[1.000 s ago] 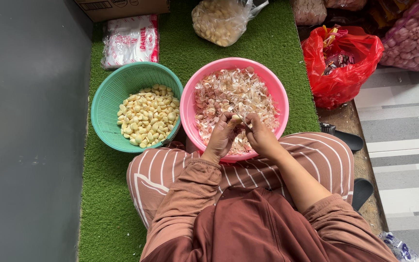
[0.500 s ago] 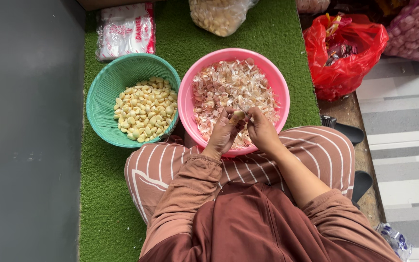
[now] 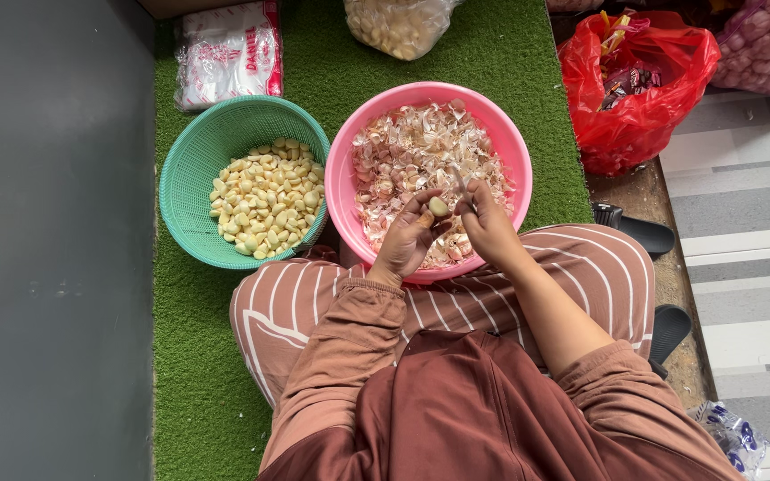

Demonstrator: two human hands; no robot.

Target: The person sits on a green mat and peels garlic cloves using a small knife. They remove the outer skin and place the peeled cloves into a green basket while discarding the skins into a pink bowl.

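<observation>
Left hand (image 3: 405, 240) pinching garlic clove (image 3: 438, 207), right hand (image 3: 485, 223) gripping small blade (image 3: 462, 185). Could nick fingertip or drop clove into pink bowl (image 3: 342, 178) skins.

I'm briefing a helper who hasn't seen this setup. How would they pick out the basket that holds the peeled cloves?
Start at the green turf mat the person sits on. Two round containers stand side by side on it before the knees. The teal basket on the left holds smooth pale-yellow peeled cloves, unlike the pink bowl of papery skins.
</observation>
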